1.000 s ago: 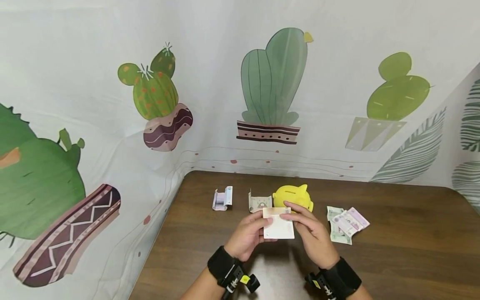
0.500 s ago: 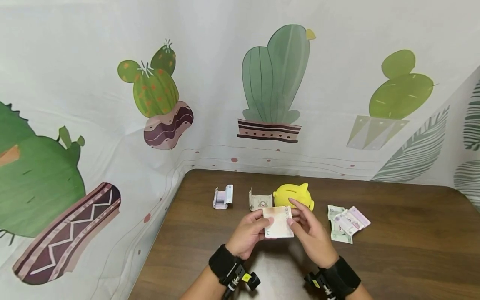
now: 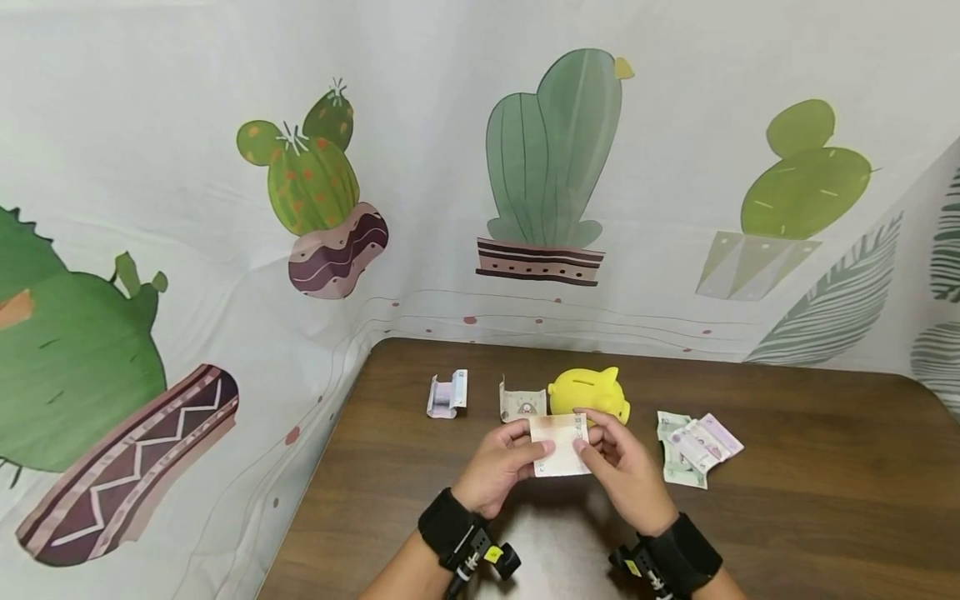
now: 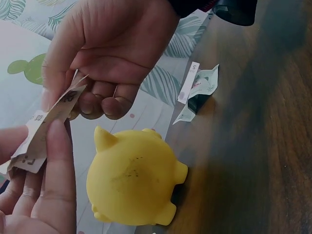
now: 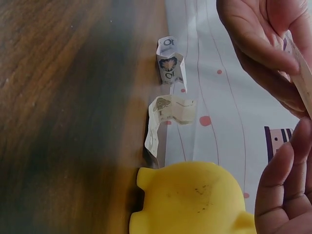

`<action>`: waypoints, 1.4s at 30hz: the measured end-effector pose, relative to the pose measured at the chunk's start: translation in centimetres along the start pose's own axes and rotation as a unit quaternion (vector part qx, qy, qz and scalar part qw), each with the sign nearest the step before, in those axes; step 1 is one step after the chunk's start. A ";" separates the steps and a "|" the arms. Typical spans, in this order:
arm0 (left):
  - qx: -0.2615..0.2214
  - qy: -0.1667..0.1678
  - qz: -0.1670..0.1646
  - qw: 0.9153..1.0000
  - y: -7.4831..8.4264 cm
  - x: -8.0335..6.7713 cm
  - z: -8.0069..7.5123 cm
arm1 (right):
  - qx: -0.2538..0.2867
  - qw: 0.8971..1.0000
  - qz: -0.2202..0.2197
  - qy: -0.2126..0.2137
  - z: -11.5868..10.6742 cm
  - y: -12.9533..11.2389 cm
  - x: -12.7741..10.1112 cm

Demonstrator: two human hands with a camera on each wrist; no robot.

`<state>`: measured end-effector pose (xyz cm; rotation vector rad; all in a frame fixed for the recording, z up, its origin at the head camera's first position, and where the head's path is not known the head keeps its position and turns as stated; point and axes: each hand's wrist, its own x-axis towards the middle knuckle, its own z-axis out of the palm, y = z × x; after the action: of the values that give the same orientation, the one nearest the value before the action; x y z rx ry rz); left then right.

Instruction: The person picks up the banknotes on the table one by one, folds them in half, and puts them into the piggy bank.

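Both forearms are bare, no sleeves in sight. A broad black band wraps the left wrist (image 3: pixel 444 527), and under it hangs a small black camera unit with a round yellow sticker and a pale cable or strap beside it. The right wrist (image 3: pixel 686 554) wears a matching wide black band, its black camera mount showing a yellow tag as well. The left hand (image 3: pixel 497 468) and right hand (image 3: pixel 624 468) are bare, no gloves.
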<state>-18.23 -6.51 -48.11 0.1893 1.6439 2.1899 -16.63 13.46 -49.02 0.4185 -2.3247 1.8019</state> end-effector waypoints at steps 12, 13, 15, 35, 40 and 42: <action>-0.013 -0.009 -0.006 1.000 -0.4 0.1 0.2 | 0.019 0.999 -0.002 0.038 0.1 -0.2 0.0; -0.011 -0.004 -0.006 1.000 -0.4 0.0 0.2 | 0.014 0.999 -0.010 0.037 0.1 -0.1 0.0; -0.008 0.002 -0.005 1.000 -0.3 0.0 0.2 | 0.005 0.999 -0.027 0.033 0.2 0.0 0.0; 0.015 -0.022 0.000 1.000 0.2 -0.4 0.2 | -0.075 0.992 -0.102 -0.007 0.5 0.2 -0.2; 0.012 -0.035 0.008 0.999 0.3 -0.4 0.3 | -0.062 0.993 -0.100 -0.004 0.6 0.0 -0.2; 0.009 -0.038 0.012 0.999 0.4 -0.4 0.4 | -0.062 0.993 -0.098 0.001 0.7 0.0 -0.2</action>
<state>-17.80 -6.41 -47.60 0.2951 1.6297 2.1591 -16.41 12.83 -49.20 0.6031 -2.2885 1.5599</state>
